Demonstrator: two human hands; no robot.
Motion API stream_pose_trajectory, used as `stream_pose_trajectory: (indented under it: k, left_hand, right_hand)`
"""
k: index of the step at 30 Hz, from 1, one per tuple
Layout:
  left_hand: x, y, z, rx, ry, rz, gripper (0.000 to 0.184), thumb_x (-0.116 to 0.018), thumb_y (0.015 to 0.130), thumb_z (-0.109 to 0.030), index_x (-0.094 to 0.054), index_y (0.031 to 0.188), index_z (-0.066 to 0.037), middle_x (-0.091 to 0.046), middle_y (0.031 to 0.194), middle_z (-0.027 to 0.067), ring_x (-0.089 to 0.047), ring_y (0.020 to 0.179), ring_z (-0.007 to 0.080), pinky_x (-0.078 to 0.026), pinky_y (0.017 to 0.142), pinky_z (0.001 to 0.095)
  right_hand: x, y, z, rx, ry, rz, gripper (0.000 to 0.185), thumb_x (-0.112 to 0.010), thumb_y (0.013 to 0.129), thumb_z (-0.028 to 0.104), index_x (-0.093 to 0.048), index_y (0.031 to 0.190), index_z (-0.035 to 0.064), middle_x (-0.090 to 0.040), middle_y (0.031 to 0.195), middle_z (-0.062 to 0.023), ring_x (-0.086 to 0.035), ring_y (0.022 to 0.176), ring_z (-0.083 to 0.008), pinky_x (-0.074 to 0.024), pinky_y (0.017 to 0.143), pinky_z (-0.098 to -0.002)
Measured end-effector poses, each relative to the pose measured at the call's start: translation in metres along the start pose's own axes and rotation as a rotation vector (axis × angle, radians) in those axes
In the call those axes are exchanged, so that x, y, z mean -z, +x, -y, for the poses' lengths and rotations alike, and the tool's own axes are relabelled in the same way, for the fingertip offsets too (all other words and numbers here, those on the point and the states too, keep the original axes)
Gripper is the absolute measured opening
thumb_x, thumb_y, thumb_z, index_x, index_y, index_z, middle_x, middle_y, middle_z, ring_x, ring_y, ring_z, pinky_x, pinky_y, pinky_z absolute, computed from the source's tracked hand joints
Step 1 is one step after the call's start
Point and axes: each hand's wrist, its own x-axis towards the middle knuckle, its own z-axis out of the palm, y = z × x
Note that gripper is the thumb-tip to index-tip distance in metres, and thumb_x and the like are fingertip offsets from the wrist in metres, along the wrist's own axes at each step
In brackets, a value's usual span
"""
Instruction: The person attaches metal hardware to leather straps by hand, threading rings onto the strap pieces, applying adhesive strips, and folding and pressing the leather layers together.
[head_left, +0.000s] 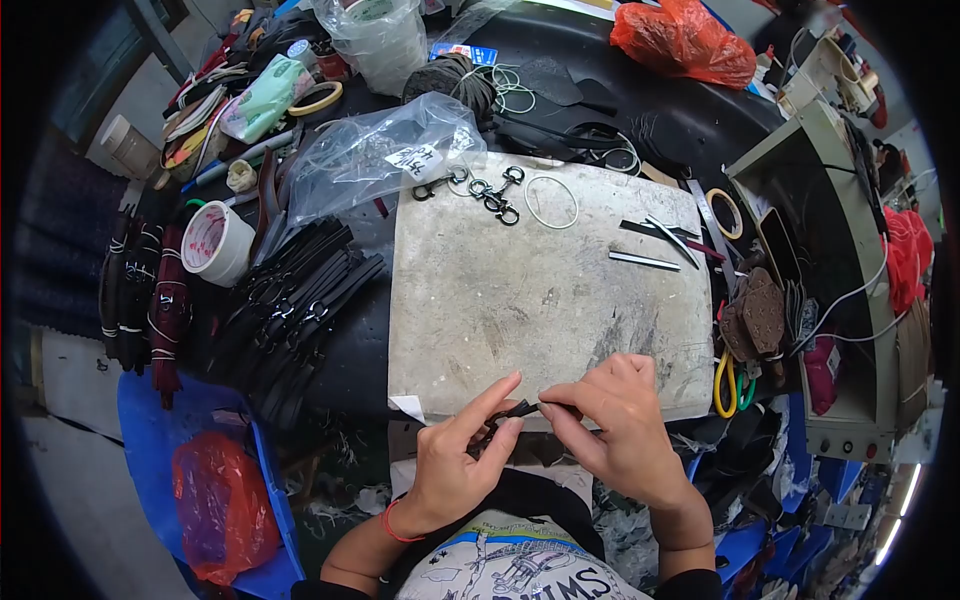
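Above the near edge of the worn white board (480, 300), my left hand (458, 462) holds a short black strap (518, 409) between thumb and fingers. My right hand (622, 428) pinches the strap's other end with thumb and forefinger. Part of the strap is hidden behind the left fingers. Several black metal snap hooks (495, 197) lie at the board's far side, beside a pale thin ring (552, 202). Towards the right lie narrow strips, among them a black and white strip (645, 260).
Left of the board lies a pile of black straps with metal clasps (300, 305), near a white tub (218, 243). A clear plastic bag (370, 165) overlaps the board's far left corner. On the right are yellow-handled scissors (724, 385), a tape roll (724, 214) and a grey metal cabinet (850, 425).
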Motion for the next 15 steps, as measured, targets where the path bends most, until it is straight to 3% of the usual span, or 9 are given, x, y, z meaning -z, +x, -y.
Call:
stream_pose_trajectory:
  k: [3,9,15]
  left_hand:
    - [-0.0020,-0.0019,0.0039,0.001,-0.044,0.001,0.043,-0.063,0.087,-0.002,-0.056,0.130,-0.003,-0.072,0.093,0.0115,-0.062,0.063,0.0064,-0.050,0.056,0.0209]
    - [-0.0001,-0.0036,0.0024,0.068,-0.117,0.044,0.048,-0.065,0.087,-0.005,-0.054,0.133,-0.006,-0.072,0.095,0.0141,-0.061,0.064,0.0071,-0.047,0.057,0.0217]
    - [0.0060,-0.0025,0.0025,0.111,-0.151,0.129,0.046,-0.062,0.088,-0.002,-0.052,0.133,0.000,-0.071,0.098,0.0123,-0.059,0.061,0.0029,-0.049,0.052,0.0186]
  right_hand:
    - [0.0002,0.0014,-0.0021,-0.003,0.013,0.022,0.011,-0.072,0.078,0.010,-0.069,0.089,0.0097,-0.054,0.068,0.0010,-0.049,0.073,-0.0179,-0.0316,0.079,-0.0345]
    - [-0.0010,0.0017,-0.0048,-0.028,0.023,0.057,0.010,-0.072,0.078,0.011,-0.069,0.088,0.0099,-0.055,0.068,0.0004,-0.050,0.074,-0.0187,-0.0316,0.080,-0.0348]
    - [-0.0029,0.0005,-0.0070,-0.038,0.027,0.074,0.008,-0.071,0.079,0.012,-0.068,0.086,0.0110,-0.057,0.069,0.0001,-0.051,0.072,-0.0192,-0.0301,0.077,-0.0372]
